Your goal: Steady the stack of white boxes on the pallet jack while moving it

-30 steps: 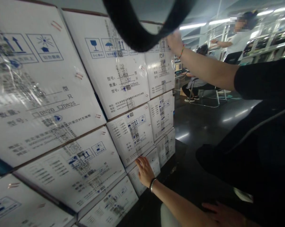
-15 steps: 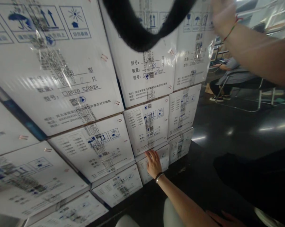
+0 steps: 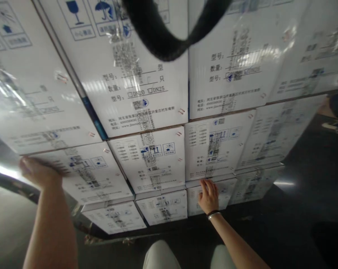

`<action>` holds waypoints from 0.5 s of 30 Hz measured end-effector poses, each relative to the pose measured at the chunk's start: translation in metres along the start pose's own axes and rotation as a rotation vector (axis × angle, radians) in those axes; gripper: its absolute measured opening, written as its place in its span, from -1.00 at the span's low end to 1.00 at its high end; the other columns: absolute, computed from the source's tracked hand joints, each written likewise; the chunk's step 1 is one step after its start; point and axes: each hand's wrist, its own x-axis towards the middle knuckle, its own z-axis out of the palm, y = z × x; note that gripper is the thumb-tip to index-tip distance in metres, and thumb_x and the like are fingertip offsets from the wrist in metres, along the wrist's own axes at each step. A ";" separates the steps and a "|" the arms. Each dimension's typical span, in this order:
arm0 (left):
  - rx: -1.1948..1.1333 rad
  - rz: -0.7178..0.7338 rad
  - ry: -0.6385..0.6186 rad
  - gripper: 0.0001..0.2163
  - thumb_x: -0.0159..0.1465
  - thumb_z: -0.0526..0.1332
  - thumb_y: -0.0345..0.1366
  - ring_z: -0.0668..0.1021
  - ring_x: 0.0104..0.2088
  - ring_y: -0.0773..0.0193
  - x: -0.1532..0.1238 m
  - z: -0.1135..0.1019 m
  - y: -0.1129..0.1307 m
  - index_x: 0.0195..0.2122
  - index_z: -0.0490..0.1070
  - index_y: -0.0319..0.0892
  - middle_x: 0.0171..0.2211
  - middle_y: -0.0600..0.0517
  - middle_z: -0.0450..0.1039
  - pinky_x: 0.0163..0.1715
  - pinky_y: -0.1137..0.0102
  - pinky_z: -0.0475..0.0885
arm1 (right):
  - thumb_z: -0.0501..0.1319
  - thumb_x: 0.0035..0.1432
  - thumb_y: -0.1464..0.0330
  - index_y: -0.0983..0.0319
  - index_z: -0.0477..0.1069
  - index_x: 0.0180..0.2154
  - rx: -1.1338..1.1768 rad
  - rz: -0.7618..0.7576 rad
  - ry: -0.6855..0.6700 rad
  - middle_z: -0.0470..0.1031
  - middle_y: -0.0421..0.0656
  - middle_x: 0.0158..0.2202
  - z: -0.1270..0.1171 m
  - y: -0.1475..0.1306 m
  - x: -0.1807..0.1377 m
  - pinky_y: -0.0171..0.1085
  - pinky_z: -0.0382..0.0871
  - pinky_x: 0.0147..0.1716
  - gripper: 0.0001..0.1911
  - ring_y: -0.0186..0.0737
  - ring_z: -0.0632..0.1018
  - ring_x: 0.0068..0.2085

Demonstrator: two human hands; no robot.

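Note:
White cardboard boxes with blue handling symbols and printed Chinese text are stacked in three visible rows. My right hand [image 3: 208,196], with a dark bracelet at its wrist, rests on a bottom-row box [image 3: 226,188]. Its fingers are slightly spread and bent at the box's upper edge, under the middle-row box [image 3: 233,149]. At the left end of the stack, my left hand [image 3: 41,173] is against the left part of another middle-row box [image 3: 101,183]. Its fingers are blurred, so their hold is unclear.
Large upper boxes [image 3: 169,112] rise in front of me, wrapped in shiny clear film. A black strap [image 3: 169,52] hangs across the top of the view. My knees [image 3: 160,256] are close to the stack. Part of a person's shoe [image 3: 335,128] shows at right.
My view has swung left, and my left hand has come into sight at the stack's left end. My right hand stays on the same lower box. Another person's arm at upper right has left view.

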 end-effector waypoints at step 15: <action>-0.048 0.187 -0.088 -0.67 0.29 -0.02 -0.31 0.45 -0.15 0.31 0.007 -0.026 -0.053 -0.02 0.34 -0.38 -0.17 -0.06 0.42 -0.07 0.39 0.35 | 0.10 0.00 0.47 0.31 0.15 0.14 -0.095 -0.128 0.128 0.40 0.06 -0.14 0.005 0.009 -0.003 0.03 0.33 -0.05 -0.39 0.08 0.44 -0.03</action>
